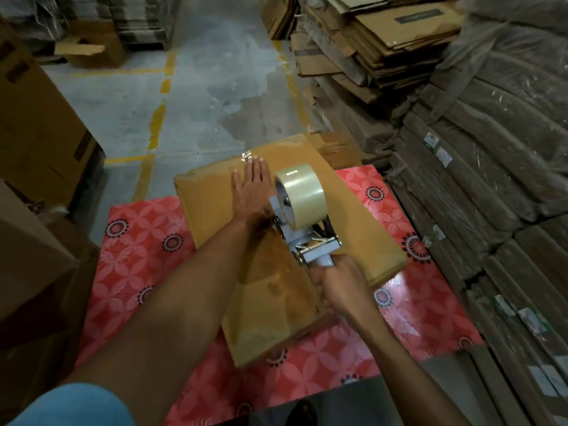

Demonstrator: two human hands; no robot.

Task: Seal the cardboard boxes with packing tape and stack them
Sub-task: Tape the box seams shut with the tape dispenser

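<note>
Standing at the far left are large brown cartons (37, 127), beside a concrete floor (199, 96) marked with worn yellow lines. A red floral mat (138, 272) covers the work surface, and the cardboard box (209, 210) lies on it, near its centre. The box is skewed on the mat. Its long axis runs from the person outward, with the far end angled slightly to the left. A glossy strip of packing tape (246, 155) follows that axis and wraps over the far edge. The left arm reaches forward from a blue sleeve (70, 407), nearly straight. The left hand (250, 192) lies flat on the box top over the taped line, palm down, with straight fingers close together pointing at the far edge. It holds nothing and only presses on the board. Just to its right, the tape dispenser (307, 241) rests on the box top. Its pale tape roll (299, 195) is at the far end and its handle points back toward the person, in line with the seam. The right hand (338, 281) grips that handle with fingers curled tightly round it, at the box's near edge, with the wrist bent. Further right are stacks of flattened cardboard (384, 50) and plastic-wrapped bundles (491, 179).
</note>
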